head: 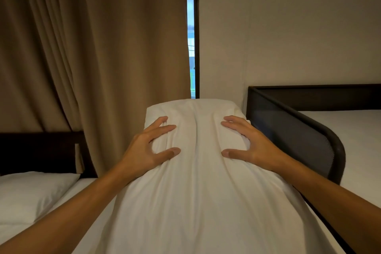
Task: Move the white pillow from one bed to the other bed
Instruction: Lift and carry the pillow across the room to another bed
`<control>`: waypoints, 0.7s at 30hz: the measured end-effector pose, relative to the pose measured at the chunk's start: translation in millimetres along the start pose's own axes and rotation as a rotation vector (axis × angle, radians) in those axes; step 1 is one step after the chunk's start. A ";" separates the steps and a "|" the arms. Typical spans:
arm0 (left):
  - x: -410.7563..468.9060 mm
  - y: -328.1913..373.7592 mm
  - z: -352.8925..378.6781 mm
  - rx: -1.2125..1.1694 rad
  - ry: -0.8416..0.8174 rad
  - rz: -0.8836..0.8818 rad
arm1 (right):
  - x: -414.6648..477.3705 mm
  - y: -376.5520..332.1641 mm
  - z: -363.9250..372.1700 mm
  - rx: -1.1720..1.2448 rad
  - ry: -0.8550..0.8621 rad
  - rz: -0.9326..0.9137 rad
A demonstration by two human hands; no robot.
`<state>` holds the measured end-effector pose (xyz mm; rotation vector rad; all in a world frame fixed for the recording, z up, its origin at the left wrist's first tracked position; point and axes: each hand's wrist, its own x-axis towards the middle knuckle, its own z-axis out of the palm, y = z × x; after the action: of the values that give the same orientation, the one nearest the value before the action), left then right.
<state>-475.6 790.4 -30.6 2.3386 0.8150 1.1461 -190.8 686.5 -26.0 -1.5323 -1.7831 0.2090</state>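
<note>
A long white pillow (195, 181) fills the middle of the view, held up lengthwise in front of me, between the two beds. My left hand (150, 146) grips its left side, fingers pressed into the cloth. Across from it, my right hand (249, 142) grips the right side the same way. The left bed (90, 189) lies low at the lower left with a white sheet. The right bed (350, 130) stands higher at the right, with a bare white mattress inside a dark frame.
A second white pillow (31, 194) lies on the left bed beneath a dark headboard (39, 150). The right bed's dark curved side rail (305, 134) stands just right of my right hand. Brown curtains (92, 51) hang behind, beside a narrow window strip (191, 47).
</note>
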 end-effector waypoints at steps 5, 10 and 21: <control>38.2 -45.3 10.0 -0.073 -0.046 0.009 | 36.7 19.4 9.7 -0.038 0.000 0.039; 82.5 -87.9 13.0 -0.110 -0.074 0.054 | 78.8 35.7 21.6 -0.075 0.011 0.097; 149.7 -140.0 22.2 -0.170 -0.097 0.153 | 128.2 55.2 30.9 -0.124 0.086 0.112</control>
<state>-429.2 991.1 -39.8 2.3253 0.4910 1.1058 -166.1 827.3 -23.5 -1.7052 -1.6714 0.0874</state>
